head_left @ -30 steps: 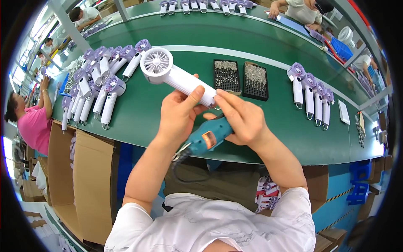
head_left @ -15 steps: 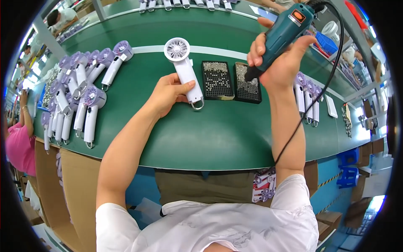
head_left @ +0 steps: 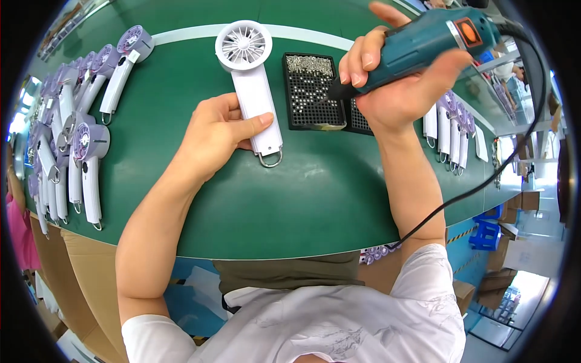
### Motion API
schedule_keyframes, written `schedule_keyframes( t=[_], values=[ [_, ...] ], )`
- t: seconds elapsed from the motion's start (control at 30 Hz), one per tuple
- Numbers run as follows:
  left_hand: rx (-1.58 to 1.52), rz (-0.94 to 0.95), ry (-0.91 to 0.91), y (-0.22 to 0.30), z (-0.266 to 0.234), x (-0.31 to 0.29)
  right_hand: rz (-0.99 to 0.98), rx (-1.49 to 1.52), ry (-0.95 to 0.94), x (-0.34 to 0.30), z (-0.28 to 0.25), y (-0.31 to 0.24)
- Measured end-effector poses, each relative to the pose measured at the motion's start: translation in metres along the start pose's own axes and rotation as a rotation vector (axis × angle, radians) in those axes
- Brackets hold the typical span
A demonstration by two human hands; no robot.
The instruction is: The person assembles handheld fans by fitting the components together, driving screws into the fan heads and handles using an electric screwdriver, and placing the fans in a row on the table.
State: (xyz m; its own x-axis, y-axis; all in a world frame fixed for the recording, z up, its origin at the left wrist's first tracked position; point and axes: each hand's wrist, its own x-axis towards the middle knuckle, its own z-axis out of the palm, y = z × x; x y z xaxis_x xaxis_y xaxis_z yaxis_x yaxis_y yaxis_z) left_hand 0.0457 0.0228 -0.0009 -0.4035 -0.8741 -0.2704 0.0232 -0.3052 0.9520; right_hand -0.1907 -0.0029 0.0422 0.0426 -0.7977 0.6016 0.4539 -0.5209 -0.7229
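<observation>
In the head view, a white plastic handheld fan is seen in front of the person, with its round head pointed away and its straight handle slanted slightly toward the body. Thin radial blades are set around a pale hub inside the ring, and a metal loop is fixed at the handle's near end. The handle is clasped by the left hand, the thumb laid across its face; whether the desk is touched by the fan cannot be told. A teal electric screwdriver with a black nose is gripped in the right hand, its black cord trailed downward.

The green desk is crossed by a curved pale strip. White fans with purple heads are crowded at the left, some overlapped; more purple-headed fans are lined up at the right. A blue plastic stool is placed beyond the desk's right end.

Beside the held fan, a black gridded tray is partly filled with small silver pieces, heaped at the far end and scattered among the holes. A second black tray is mostly hidden by the right hand and the screwdriver. At the lower left, an open cardboard box is seen.
</observation>
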Motion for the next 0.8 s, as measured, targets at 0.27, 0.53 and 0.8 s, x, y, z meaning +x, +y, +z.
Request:
schedule_keyframes(
  t=[0.27,0.53,0.8],
  values=[
    [0.050,-0.024,0.040,0.004,0.004,-0.001,-0.035,-0.166,0.127,0.004,0.000,0.014],
    [0.055,-0.031,0.046,0.003,0.003,0.001,0.085,-0.160,0.334,-0.008,0.035,0.003],
    [0.109,0.001,0.102,0.002,0.006,-0.002,0.090,-0.145,0.296,-0.010,0.032,0.007]
  ],
)
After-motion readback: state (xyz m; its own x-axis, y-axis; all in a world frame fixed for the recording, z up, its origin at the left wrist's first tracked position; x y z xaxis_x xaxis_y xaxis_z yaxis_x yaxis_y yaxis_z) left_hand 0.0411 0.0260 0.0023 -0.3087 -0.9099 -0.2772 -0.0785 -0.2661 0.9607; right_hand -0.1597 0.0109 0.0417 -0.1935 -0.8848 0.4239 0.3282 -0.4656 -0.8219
